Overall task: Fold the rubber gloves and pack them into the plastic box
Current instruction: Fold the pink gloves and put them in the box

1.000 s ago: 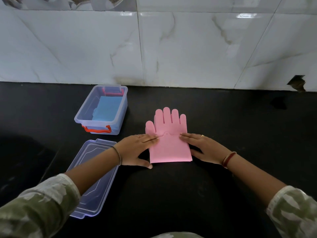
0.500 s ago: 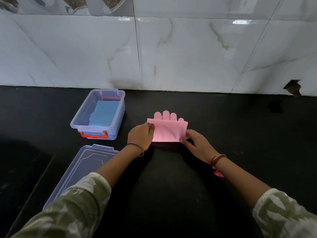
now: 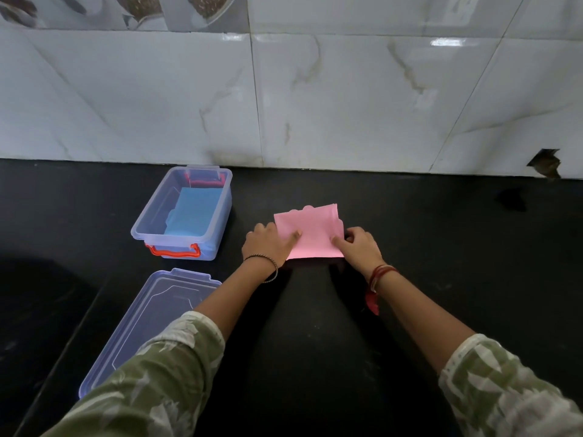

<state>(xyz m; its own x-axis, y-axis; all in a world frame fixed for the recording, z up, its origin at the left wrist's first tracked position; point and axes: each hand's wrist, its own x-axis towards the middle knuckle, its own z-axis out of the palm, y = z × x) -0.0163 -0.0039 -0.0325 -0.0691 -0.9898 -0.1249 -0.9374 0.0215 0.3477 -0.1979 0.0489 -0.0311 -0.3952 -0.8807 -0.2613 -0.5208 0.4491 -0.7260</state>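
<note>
A pink rubber glove (image 3: 312, 230) lies folded in half on the black counter, its fingers hidden under the folded cuff half. My left hand (image 3: 269, 244) presses its left edge, thumb on top. My right hand (image 3: 358, 246) pinches the glove's right edge near the lower corner. To the left stands the clear plastic box (image 3: 142, 230) with red handles, open, holding a folded blue glove (image 3: 194, 211).
The box's clear lid (image 3: 151, 316) lies flat on the counter in front of the box, partly under my left sleeve. A white tiled wall (image 3: 315, 96) rises behind the counter. A small dark mark (image 3: 511, 198) sits at the far right.
The glove lay flat with fingers spread; both hands lifted the cuff end and folded it forward over the fingers. The fingertips that still showed half a second ago are now covered.
</note>
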